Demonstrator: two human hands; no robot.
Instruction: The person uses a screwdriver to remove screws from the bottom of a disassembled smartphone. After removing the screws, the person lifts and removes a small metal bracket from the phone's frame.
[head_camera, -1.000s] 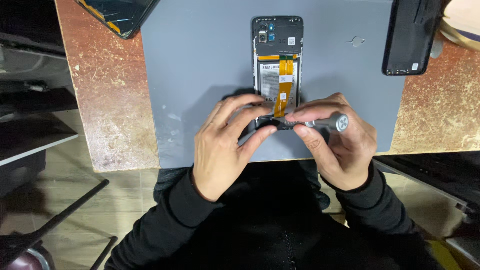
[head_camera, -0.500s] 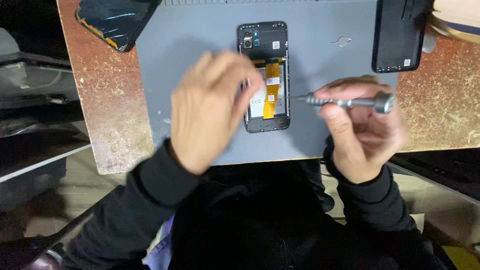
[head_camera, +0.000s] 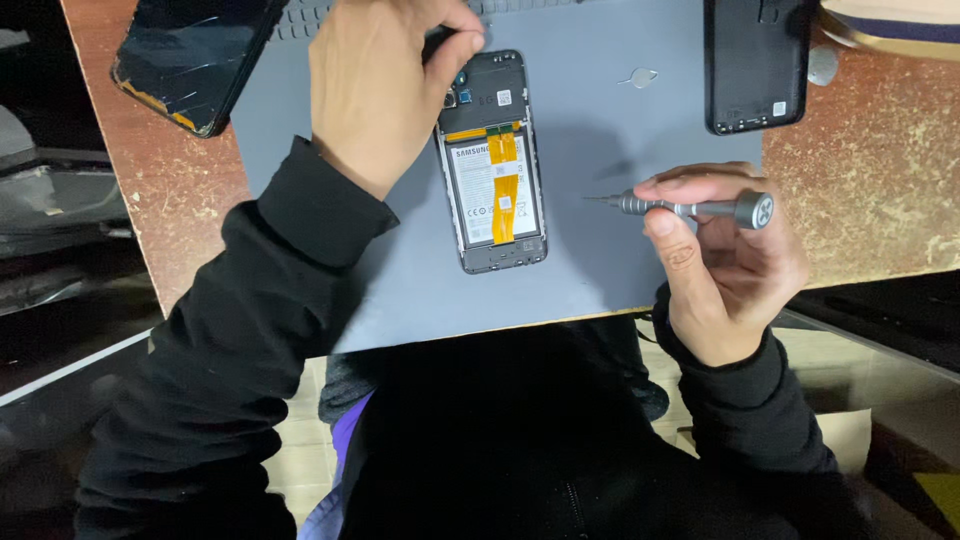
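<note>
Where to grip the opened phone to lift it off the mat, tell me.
Probably by its two long edges near the bottom end, coming from above. The opened phone lies flat on the grey mat, that end is free, and the left hand covers its top corner.

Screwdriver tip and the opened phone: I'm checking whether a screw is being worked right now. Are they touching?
Apart. The head view shows the screwdriver in the right hand, its tip over bare grey mat, with a clear gap to the opened phone.

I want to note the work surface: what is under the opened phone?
The opened phone lies on a grey mat, which rests on a brown speckled table. The left hand covers the phone's top left corner, hiding what lies there.
</note>
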